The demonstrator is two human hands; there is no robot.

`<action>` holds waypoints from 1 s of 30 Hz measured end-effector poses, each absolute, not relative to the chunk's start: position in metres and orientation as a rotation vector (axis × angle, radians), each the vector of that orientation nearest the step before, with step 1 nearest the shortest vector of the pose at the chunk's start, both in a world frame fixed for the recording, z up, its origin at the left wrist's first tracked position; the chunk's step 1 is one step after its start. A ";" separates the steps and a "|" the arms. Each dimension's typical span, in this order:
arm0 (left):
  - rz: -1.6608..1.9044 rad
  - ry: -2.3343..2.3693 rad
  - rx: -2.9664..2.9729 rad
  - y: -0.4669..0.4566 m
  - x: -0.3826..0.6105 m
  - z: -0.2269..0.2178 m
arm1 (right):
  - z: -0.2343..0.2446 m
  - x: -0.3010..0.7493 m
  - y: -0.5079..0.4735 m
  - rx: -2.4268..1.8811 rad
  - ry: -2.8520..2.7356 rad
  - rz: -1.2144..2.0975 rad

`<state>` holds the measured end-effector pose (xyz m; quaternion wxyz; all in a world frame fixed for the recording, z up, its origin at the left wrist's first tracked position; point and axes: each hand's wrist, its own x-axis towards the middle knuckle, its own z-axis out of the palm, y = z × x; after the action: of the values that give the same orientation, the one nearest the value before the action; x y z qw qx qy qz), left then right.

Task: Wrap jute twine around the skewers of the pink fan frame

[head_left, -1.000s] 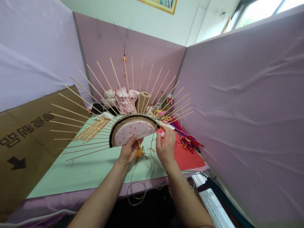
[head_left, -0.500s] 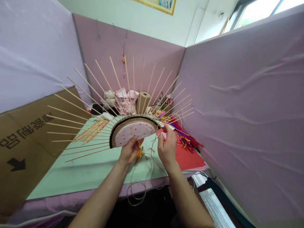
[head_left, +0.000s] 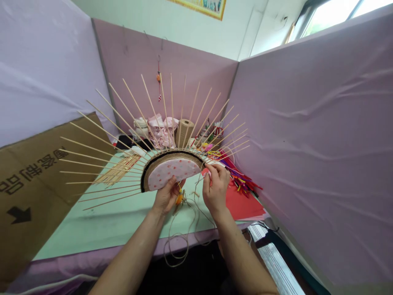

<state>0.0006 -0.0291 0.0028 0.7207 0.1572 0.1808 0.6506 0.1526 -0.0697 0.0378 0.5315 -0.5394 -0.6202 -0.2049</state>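
A half-round fan frame point(head_left: 172, 170) is held up over the green table point(head_left: 101, 223). It has a pink dotted centre, a jute and black rim, and several thin wooden sticks point(head_left: 104, 141) fanning outward. My left hand point(head_left: 167, 194) grips the frame's lower edge, thumb on the pink face. My right hand point(head_left: 215, 186) is closed in a pinch at the right end of the rim, on a strand of jute twine point(head_left: 181, 241). The twine hangs down in loops past the table's front edge. A small orange bit point(head_left: 179, 199) dangles below the left hand.
A jute spool point(head_left: 185, 130), pink fabric point(head_left: 161, 129) and small craft items stand at the back of the table. Red paper sheets point(head_left: 242, 205) and coloured pipe cleaners point(head_left: 242, 180) lie on the right. A cardboard box point(head_left: 37, 180) leans at the left. Purple partitions point(head_left: 307, 143) enclose the desk.
My right hand has shifted slightly up along the rim's right end and closed its fingers tighter. The frame tilted a little; the left hand kept its grip.
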 end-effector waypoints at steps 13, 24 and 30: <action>1.419 0.423 0.415 -0.034 0.002 0.005 | 0.045 0.156 -0.066 -1.325 -1.458 -0.397; 1.446 0.427 0.305 -0.027 0.001 0.003 | 0.044 0.156 -0.069 -1.155 -1.450 -0.069; 1.450 0.413 0.245 -0.025 0.001 0.003 | 0.037 0.155 -0.067 -1.096 -1.460 -0.154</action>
<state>0.0006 -0.0248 0.0033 0.7223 0.1111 0.1868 0.6566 0.1549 -0.0674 0.0372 0.6091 -0.4745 -0.6320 -0.0666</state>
